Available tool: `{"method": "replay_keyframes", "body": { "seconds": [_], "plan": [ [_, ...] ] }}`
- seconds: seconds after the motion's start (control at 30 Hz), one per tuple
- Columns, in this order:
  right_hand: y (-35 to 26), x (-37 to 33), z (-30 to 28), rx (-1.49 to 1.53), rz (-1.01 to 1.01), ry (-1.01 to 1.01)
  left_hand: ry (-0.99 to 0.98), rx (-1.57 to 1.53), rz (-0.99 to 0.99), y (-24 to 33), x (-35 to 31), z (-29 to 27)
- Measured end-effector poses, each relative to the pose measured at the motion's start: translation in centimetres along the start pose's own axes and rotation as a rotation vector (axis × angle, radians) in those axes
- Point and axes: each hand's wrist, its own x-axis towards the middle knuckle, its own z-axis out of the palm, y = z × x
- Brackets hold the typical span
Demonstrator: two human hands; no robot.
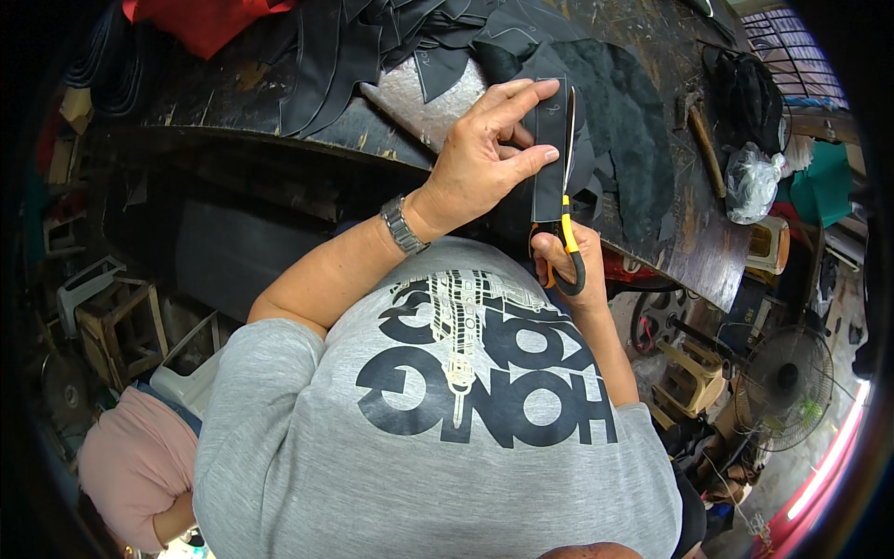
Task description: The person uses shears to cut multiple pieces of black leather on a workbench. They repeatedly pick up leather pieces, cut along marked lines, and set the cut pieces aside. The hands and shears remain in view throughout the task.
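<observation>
My left hand, a watch on its wrist, pinches a narrow black strip of leather-like material between thumb and fingers. A pale line and a small mark show on the strip. Through the handles of a pair of scissors, orange and black, go the fingers of my right hand. The blades point away from me along the strip's right edge; whether they are fully closed cannot be made out. Beyond them a dark, rough-edged hide lies on the table.
Black cut pieces pile on the dark worktable, with red material at the far left. A wooden-handled tool and a plastic bag lie right. A fan stands lower right; another person is lower left.
</observation>
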Motion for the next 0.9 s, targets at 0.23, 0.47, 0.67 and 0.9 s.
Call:
{"method": "replay_keyframes", "body": {
  "seconds": [0.23,0.47,0.67,0.9],
  "plan": [
    [-0.05,-0.21,0.42,-0.01,0.008,0.009,0.001,0.005,-0.012,-0.16,-0.13,-0.05],
    [-0.71,0.14,0.07,0.043,0.035,-0.008,-0.007,-0.01,-0.003,0.02,-0.02,0.01],
    [-0.65,0.71,-0.29,0.049,-0.025,-0.002,-0.019,-0.034,-0.058,0.27,-0.54,0.56],
    [-0.04,0.44,-0.01,0.036,0.017,0.024,-0.026,-0.033,-0.067,0.08,-0.65,0.7]
  ]
}}
